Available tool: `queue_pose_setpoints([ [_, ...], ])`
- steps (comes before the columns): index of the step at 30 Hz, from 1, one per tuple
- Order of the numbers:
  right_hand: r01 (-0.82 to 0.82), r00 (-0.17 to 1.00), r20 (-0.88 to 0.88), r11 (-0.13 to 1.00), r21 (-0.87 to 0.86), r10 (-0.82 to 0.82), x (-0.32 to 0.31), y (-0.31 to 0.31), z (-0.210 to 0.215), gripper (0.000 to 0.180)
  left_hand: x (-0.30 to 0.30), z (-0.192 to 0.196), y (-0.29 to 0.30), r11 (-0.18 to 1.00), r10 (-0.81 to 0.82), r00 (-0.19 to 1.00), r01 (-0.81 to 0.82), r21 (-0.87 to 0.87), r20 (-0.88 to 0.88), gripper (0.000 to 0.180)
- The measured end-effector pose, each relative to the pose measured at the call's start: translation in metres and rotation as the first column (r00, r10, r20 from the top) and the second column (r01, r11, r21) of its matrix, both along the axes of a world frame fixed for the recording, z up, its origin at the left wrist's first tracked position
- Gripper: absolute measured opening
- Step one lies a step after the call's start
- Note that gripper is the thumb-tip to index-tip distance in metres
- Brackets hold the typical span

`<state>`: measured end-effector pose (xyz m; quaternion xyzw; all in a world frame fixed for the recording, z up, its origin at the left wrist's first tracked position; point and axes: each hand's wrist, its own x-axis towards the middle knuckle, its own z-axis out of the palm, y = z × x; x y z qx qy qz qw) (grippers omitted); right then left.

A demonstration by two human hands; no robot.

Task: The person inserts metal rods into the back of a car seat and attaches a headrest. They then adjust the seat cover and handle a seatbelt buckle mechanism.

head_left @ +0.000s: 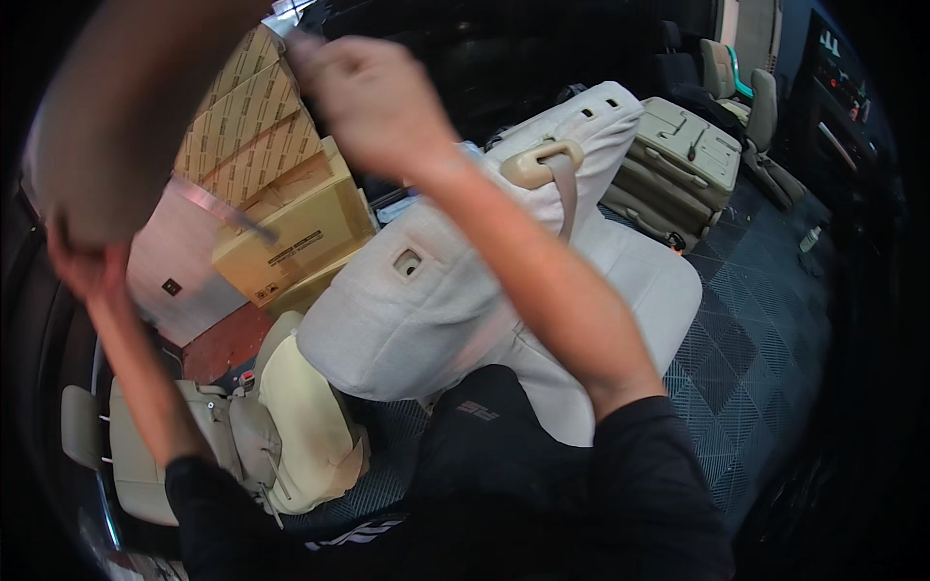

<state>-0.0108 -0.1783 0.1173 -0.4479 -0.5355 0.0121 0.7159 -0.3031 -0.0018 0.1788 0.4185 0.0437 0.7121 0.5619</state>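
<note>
A grey-brown headrest [126, 107], blurred and close to me, fills the upper left. A metal post [228, 208] sticks out from its side. My left hand [87, 266] grips its lower end from below. Beside its upper end, my right hand [373, 102] is closed in a fist, smeared by motion; what its fingers hold is hidden. Below my right forearm stands a light grey fabric car seat, its backrest [417, 290] tilted toward the left. The backrest has a square opening, and a beige belt guide [542, 165] with a grey belt through it.
Cardboard boxes [291, 237] and a pale panel [189, 276] stand at the left. A beige leather seat [145, 436] lies at the lower left. Behind the grey seat is a beige seat unit [678, 155]; more seats [765, 136] and a small bottle [810, 238] are at the right.
</note>
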Motion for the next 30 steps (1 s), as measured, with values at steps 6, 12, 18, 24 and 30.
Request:
queue_pose_setpoints([
  [6, 0.255, 0.966, -0.005, 0.951, -0.173, -0.259, 0.113, -0.044, -0.022, 0.053, 0.187, 0.005, -0.014, 0.887, -0.139, 0.924, 0.276, 0.370, -0.356, 0.045],
  [12, 0.078, 0.906, -0.335, 0.882, -0.466, -0.257, 0.126, -0.070, -0.059, 0.041, 0.237, -0.028, -0.110, 0.899, -0.052, 0.892, 0.237, 0.367, -0.449, 0.099],
  [18, -0.036, 0.905, -0.388, 0.879, -0.476, -0.173, 0.103, -0.077, -0.063, 0.026, 0.189, -0.031, -0.128, 0.966, -0.162, 0.820, 0.246, 0.082, -0.549, 0.123],
  [24, -0.024, 0.907, -0.378, 0.870, -0.492, -0.188, 0.099, -0.094, -0.067, 0.026, 0.172, -0.045, -0.130, 0.963, 0.016, 0.748, 0.167, 0.212, -0.664, 0.125],
  [30, -0.040, 0.469, -0.883, 0.999, -0.020, 0.001, 0.088, -0.163, -0.063, 0.076, 0.248, -0.049, -0.144, 0.722, 0.179, 0.870, 0.201, 0.662, -0.459, 0.107],
])
